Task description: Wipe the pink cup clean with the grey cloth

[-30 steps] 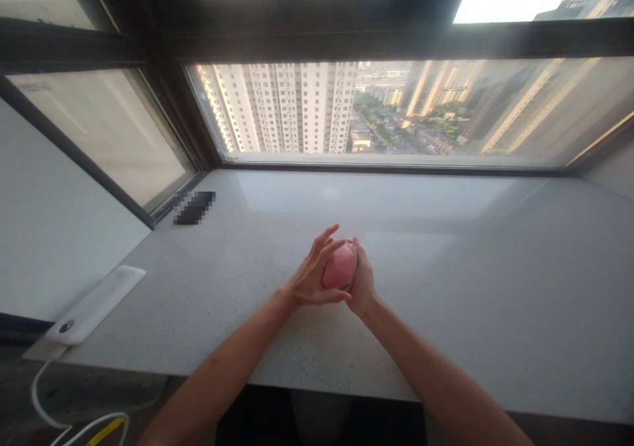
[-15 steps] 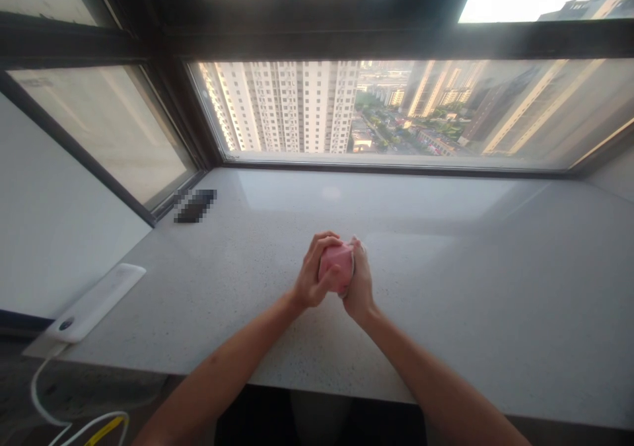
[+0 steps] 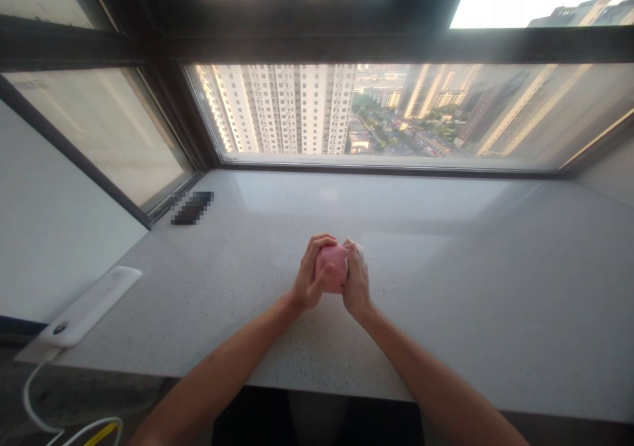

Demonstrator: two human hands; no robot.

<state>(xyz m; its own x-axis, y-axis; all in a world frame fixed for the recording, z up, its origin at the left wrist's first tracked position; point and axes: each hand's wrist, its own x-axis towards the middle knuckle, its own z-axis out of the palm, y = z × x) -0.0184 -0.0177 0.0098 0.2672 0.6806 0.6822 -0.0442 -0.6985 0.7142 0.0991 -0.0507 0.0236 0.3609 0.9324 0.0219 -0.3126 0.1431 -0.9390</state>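
Note:
A rounded pink object is between my two hands, above the middle of the pale speckled sill. My left hand is wrapped round its left side, the thumb across its near face. On the right side, my right hand presses a crumpled white cloth or tissue against the object. Most of the cloth is hidden by the fingers. A small dark mark shows low on the pink surface beside my right hand.
A white power strip with a white cable lies at the left edge. A dark, pixelated item sits by the left window corner. Dark-framed windows border the sill at the back and left.
My right hand and the white cloth have shifted slightly over the object's right side, and more of the cloth shows behind the fingers. The whole view has moved slightly.

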